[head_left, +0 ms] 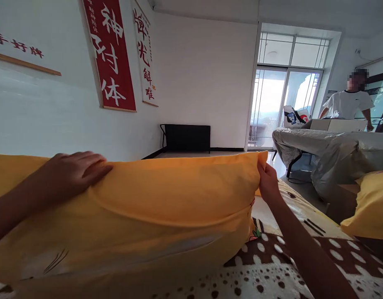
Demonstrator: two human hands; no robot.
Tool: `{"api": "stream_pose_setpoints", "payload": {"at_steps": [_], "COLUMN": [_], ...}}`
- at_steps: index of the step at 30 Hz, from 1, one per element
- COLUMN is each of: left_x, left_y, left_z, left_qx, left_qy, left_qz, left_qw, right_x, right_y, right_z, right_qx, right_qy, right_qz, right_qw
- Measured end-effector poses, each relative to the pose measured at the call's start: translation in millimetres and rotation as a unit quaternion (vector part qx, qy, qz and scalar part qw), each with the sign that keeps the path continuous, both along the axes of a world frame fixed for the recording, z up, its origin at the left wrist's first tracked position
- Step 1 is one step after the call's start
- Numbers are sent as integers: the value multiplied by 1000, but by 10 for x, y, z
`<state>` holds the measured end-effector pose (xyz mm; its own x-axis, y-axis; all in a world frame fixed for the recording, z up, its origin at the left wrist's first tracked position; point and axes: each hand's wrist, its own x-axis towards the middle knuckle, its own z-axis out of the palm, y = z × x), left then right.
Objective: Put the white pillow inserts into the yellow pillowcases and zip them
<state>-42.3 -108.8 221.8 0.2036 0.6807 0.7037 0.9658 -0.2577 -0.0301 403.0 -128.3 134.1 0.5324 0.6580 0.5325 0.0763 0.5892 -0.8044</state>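
Yellow pillow [166,195] stretching before us, cut off at the left, a spotted blanket [256,277] partly hidden behind it, our left hand [74,171] draped over the pillow's top, whether gripping we cannot tell, our right hand [268,182] pinching its corner, fingertips partly hidden.

Yellow pillow [179,195], plump and creased, held broadside above a spotted blanket [266,270].
Plain orange-yellow cloth, brighter along the top, shaded below; one long fold sags in a curve across the near face. Fine dark lines, whisker-like, low on the left, beside a paler patch. Top edge nearly level; far right corner drawn into a small peak. Left end runs out of view. Contact with blanket underneath: cannot tell.
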Motion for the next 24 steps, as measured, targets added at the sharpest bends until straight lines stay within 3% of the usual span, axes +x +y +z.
{"api": "stream_pose_setpoints", "payload": {"at_steps": [3, 5, 9, 12, 15, 17, 20, 22, 24], "left_x": [663, 1273, 2480, 3067, 3316, 3360, 3366, 3378, 3405], "left_y": [-125, -236, -324, -224, -88, -35, -43, -87, -131], "left_z": [128, 217, 327, 285, 170, 112, 127, 199, 280], "left_qx": [74, 83, 44, -51, -165, -162, -142, -166, -197], "left_qy": [93, 109, 106, 111, 122, 129, 123, 108, 87], "left_qz": [-26, -105, -235, -280, -300, -316, -325, -322, -318], "left_qw": [993, 985, 965, 952, 931, 926, 927, 926, 923], "right_x": [-53, -71, -55, 39, 169, 217, 162, 62, -35], "right_y": [97, 172, 220, 103, -53, -99, -40, 41, 110], "right_z": [36, 55, 72, 56, -101, -347, -868, -1195, -1413], "right_qx": [12, 15, 13, -1, 17, 31, -8, -45, -46], "right_qy": [-11, 0, 49, 51, 26, 20, 18, 11, -9], "right_qz": [-94, -101, -19, 69, 157, 173, 155, 109, 66], "right_qw": [995, 995, 999, 996, 987, 984, 988, 993, 997]}}
